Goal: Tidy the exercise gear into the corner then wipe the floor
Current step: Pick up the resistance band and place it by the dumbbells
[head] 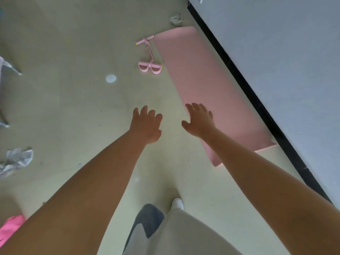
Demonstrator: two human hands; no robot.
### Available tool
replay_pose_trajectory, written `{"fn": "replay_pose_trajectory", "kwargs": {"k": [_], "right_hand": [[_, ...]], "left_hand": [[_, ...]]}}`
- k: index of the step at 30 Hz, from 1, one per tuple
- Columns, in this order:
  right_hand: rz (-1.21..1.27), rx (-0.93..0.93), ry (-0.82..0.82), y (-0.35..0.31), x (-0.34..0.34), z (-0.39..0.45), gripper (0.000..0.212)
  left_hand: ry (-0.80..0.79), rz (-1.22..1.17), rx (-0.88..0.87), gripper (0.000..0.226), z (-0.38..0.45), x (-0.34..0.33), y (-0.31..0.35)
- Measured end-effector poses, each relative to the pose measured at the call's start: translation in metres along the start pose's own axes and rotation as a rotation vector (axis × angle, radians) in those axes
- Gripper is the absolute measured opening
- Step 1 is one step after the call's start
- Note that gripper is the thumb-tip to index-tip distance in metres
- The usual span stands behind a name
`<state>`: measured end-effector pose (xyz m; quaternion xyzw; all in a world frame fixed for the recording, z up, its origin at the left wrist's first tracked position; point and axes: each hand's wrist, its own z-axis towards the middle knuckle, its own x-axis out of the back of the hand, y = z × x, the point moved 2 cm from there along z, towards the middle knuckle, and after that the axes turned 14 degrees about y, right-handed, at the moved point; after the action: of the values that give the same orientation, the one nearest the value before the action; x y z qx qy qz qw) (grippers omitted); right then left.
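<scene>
A pink exercise mat (204, 85) lies flat on the floor along the wall's black skirting. A pink pedal resistance band (149, 57) lies beside the mat's far left edge, its bar handle at the far end and foot loops nearer me. My left hand (147, 124) is stretched out above the bare floor, fingers loosely bent, holding nothing. My right hand (199, 119) reaches out with fingers spread over the mat's left edge, also holding nothing. I cannot tell whether it touches the mat.
A crumpled grey cloth (176, 19) lies beyond the mat's far end by the wall. Another crumpled grey cloth (16, 160) lies at the left. A pink item (10, 230) shows at the bottom left. Metal legs (10, 67) stand at the left edge. A white spot (111, 78) marks the floor.
</scene>
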<state>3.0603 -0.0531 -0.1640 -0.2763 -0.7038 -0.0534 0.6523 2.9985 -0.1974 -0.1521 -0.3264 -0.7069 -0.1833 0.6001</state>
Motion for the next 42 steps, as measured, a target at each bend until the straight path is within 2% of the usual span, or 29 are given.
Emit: {"fn": "replay_pose_trajectory", "kwargs": {"k": [6,19,29,38,42], "right_hand": [[-0.034,0.022,-0.033,-0.036,-0.008,0.136,0.061],[-0.02,-0.048,-0.041,-0.156,0.009,0.477,0.057],[0.039,-0.109,-0.047,-0.19,0.011,0.75,0.056],[0.052,-0.152,-0.074,-0.251,0.025,0.951,0.049],[0.051,-0.258,-0.076,-0.271,0.012,1.026,0.052]], "left_hand": [[-0.028,-0.037,0.011,0.052,0.121,-0.003,-0.071],[-0.02,-0.054,0.031,0.049,0.422,0.036,-0.295],[-0.007,0.025,-0.011,0.048,0.687,0.073,-0.421],[-0.072,0.049,-0.112,0.048,0.867,0.096,-0.521],[-0.062,0.085,-0.189,0.05,0.948,0.094,-0.576]]}}
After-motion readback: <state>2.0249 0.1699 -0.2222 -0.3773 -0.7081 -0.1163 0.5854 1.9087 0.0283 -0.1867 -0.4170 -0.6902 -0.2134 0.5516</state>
